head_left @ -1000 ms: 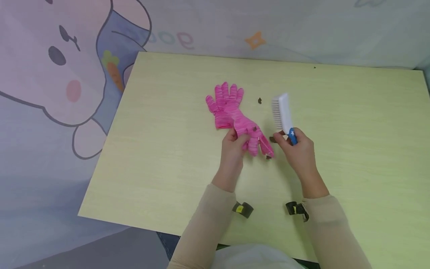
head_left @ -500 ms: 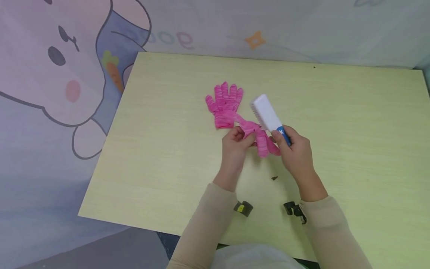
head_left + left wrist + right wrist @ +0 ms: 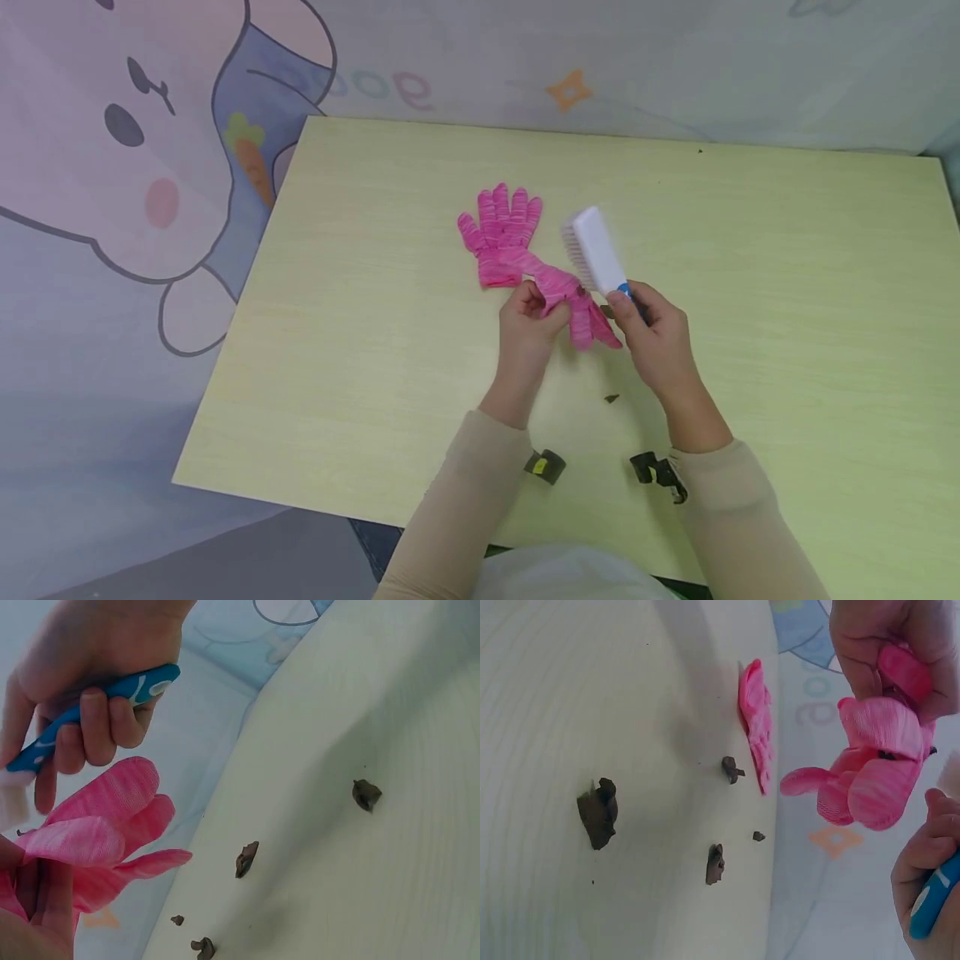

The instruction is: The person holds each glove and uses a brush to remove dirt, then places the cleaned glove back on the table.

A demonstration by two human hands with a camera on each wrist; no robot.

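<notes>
My left hand point(image 3: 525, 342) grips a pink striped knit glove point(image 3: 555, 283) above the table, its fingers hanging toward the right. A dark crumb point(image 3: 886, 755) clings among its folds in the right wrist view. My right hand point(image 3: 662, 342) holds a white-headed scrub brush point(image 3: 600, 250) by its blue handle point(image 3: 67, 721). The bristles face left and lie against or just over the held glove; contact is not clear. A second pink glove point(image 3: 501, 221) lies flat on the table behind, partly overlapped in view by the held one.
The pale wooden table point(image 3: 360, 317) bears several dark, crumpled scraps point(image 3: 367, 795) below and around the hands. One scrap point(image 3: 612, 398) lies between the forearms. A printed cloth backdrop point(image 3: 480, 58) rises along the far edge. Black straps point(image 3: 546, 467) sit at the wrists.
The brush has swung left from beside the glove to over it, then shifted slightly upward. The held glove has moved a little right. A dark scrap now shows lower on the table.
</notes>
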